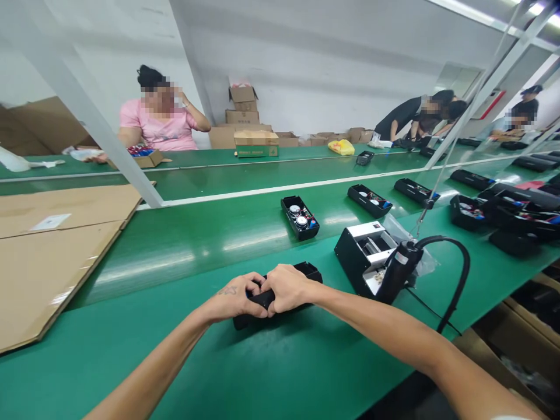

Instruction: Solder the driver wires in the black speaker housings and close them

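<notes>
Electronics housings [300,217] along a conveyor belt [184,262]

Black case [250,320], mostly hidden under left hand [234,297] and right hand [286,289], inside unseen

L hand [234,297] & R hand [284,289] sit on black housing [308,271]. Lots of room to L along green belt [144,373], up to cardboard sheet [48,274]. Toward far edge, room up to open black case [300,217]. R side tight: black-&-white unit [363,256], its handpiece [400,271] & cable [459,274] stand just past R wrist.
</notes>
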Available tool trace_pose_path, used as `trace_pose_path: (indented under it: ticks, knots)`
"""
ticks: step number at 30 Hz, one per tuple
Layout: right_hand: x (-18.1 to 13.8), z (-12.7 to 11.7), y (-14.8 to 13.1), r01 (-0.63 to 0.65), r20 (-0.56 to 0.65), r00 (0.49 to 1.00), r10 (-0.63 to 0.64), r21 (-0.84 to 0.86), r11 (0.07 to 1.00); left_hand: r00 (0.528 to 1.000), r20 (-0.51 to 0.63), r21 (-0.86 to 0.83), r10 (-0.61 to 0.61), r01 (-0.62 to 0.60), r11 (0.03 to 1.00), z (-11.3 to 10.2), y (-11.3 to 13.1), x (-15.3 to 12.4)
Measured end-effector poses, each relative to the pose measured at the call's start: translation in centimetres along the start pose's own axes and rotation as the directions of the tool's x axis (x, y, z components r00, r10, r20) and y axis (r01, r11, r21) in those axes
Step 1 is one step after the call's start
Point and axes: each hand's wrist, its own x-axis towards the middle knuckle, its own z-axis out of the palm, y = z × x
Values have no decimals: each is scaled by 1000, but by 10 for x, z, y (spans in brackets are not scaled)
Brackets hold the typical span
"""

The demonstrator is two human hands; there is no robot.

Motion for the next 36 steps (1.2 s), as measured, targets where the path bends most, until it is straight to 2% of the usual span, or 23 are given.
trace_pose_path:
  ticks: [4, 6, 8, 9, 10, 11, 12, 13, 14, 15, 16, 17, 19, 20, 21, 22, 25, 27, 29, 30, 34, 35, 36]
  knots:
    - [-3, -7, -11, -9, 19, 1000, 9, -32, 999, 1000, 6, 64, 29, -29, 998, -3, 3, -2]
    - [-18, -11, -20, 19, -12, 1000, -20, -83, 996, 999, 0, 120, 51, -51, 991, 0, 6, -7]
    - [-49, -13, -27, 39, -192, 980, -55, -87, 995, 997, -20, 177, 76, -71, 982, 11, 7, -16]
    - [-70, -12, -29, 38, -353, 934, -55, -53, 998, 995, -40, 216, 95, -84, 973, 20, 6, -22]
    - [-95, -10, -28, 27, -545, 839, -7, 29, 999, 989, -75, 274, 129, -104, 956, 30, 3, -27]
    - [-120, -5, -24, 7, -737, 671, 78, 112, 994, 978, -116, 339, 174, -125, 932, 41, -2, -32]
    - [-145, 0, -18, -12, -889, 428, 161, 172, 985, 950, -178, 448, 257, -155, 881, 53, -8, -36]
    - [-168, 5, -9, -38, -965, 134, 223, 220, 975, 909, -228, 542, 349, -179, 821, 63, -15, -38]
    - [-188, 10, 2, -61, -953, -150, 265, 276, 959, 861, -266, 614, 433, -196, 765, 72, -22, -39]
    - [-204, 14, 13, -82, -900, -273, 339, 373, 924, 812, -291, 670, 506, -205, 714, 79, -28, -39]
    - [-215, 16, 25, -115, -867, -261, 425, 465, 878, 771, -306, 703, 558, -213, 679, 84, -33, -38]
    - [-221, 16, 36, -153, -834, -202, 513, 545, 825, 738, -317, 724, 596, -217, 655, 88, -37, -36]
    - [-223, 12, 53, -213, -731, 19, 682, 664, 717, 692, -330, 747, 642, -224, 626, 90, -40, -33]
    - [-221, 10, 59, -219, -671, 114, 733, 703, 677, 674, -334, 754, 659, -228, 616, 91, -39, -32]
    - [-218, 8, 62, -202, -629, 166, 760, 732, 650, 656, -339, 761, 674, -229, 607, 91, -39, -31]
    - [-215, 8, 64, -162, -612, 177, 771, 754, 636, 637, -344, 771, 690, -227, 595, 91, -38, -31]
    - [-208, 14, 63, 90, -638, 97, 764, 770, 631, 584, -333, 830, 741, -192, 524, 91, -40, -31]
    - [-208, 18, 63, 256, -642, 97, 761, 755, 604, 554, -290, 881, 780, -163, 444, 91, -42, -28]
    - [-214, 15, 64, 331, -645, 109, 756, 741, 584, 535, -256, 914, 805, -137, 382, 91, -43, -22]
    - [-218, 11, 65, 343, -651, 91, 754, 731, 589, 530, -250, 921, 811, -127, 367, 91, -43, -19]
    - [-235, -17, 67, 431, -728, -107, 678, 580, 691, 536, -265, 919, 802, -110, 378, 97, -35, -7]
    - [-237, -23, 68, 431, -747, -141, 649, 544, 720, 539, -269, 918, 798, -108, 382, 99, -32, -5]
    - [-237, -28, 69, 412, -763, -152, 629, 529, 742, 545, -268, 917, 795, -109, 383, 101, -30, -3]
